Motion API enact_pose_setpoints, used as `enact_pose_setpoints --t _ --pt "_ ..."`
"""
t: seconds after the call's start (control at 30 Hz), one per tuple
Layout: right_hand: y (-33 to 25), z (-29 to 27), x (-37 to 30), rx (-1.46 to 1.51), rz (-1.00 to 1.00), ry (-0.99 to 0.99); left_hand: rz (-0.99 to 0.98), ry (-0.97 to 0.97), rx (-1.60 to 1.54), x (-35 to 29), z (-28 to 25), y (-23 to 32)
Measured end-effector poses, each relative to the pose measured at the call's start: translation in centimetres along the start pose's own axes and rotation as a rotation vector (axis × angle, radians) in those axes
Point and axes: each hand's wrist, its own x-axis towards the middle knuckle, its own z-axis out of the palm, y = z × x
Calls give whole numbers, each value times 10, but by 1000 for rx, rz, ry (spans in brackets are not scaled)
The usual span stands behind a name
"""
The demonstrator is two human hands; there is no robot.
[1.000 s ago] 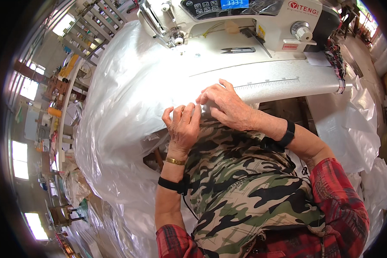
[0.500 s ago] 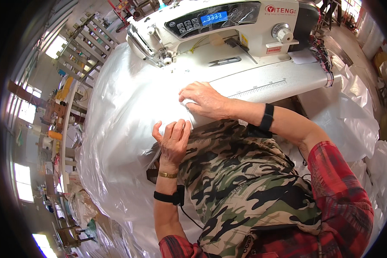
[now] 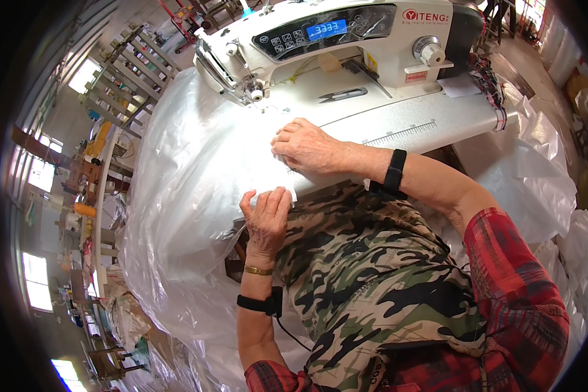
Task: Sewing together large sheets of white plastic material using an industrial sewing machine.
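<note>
A large translucent white plastic sheet (image 3: 176, 189) spreads over the left of the sewing table and hangs off it. My left hand (image 3: 266, 215) is closed on the sheet's near edge at the table's front, thumb side hidden beneath. Just above and to the right, my right hand (image 3: 307, 147) has its fingers bent and pressed on the sheet's edge, on the lit tabletop. The sewing machine (image 3: 346, 39) stands beyond, its needle head (image 3: 251, 91) a little past my right hand. What lies under my right fingers is hidden.
Thread snips (image 3: 343, 95) lie on the machine bed, with a dark tool (image 3: 371, 75) behind. A printed ruler (image 3: 402, 132) runs along the table at right. Colourful strips (image 3: 487, 91) hang at the table's right end. More plastic (image 3: 536, 176) is heaped at right. Slatted pallet (image 3: 134, 72) stands at far left.
My left hand has shifted slightly right and down. My right hand has flattened down over the sheet's edge, hiding the white fold that showed under its fingers.
</note>
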Motion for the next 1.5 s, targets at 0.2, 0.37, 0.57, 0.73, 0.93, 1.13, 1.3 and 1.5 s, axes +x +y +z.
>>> enact_pose_setpoints --t 0.2,0.37,0.57,0.73,0.93,1.13,1.3,1.5 --pt "4 2 -1 -1 -1 33 20 -5 29 9 -4 2" --pt "1 -3 -1 -18 38 -63 -9 3 20 8 -11 1" --pt "5 2 4 12 20 -91 -18 -26 -1 12 -13 -7" --pt "10 -1 13 63 -5 -112 -41 -5 18 20 -7 -27" --pt "19 -13 25 94 45 -327 -88 -30 -14 55 5 -44" --pt "27 -25 37 183 114 -417 -214 -14 -150 78 32 -69" --pt "48 -3 42 401 219 -51 -422 -60 -313 89 55 -81" --pt "51 6 51 292 196 40 -517 -1 -398 87 62 -91"
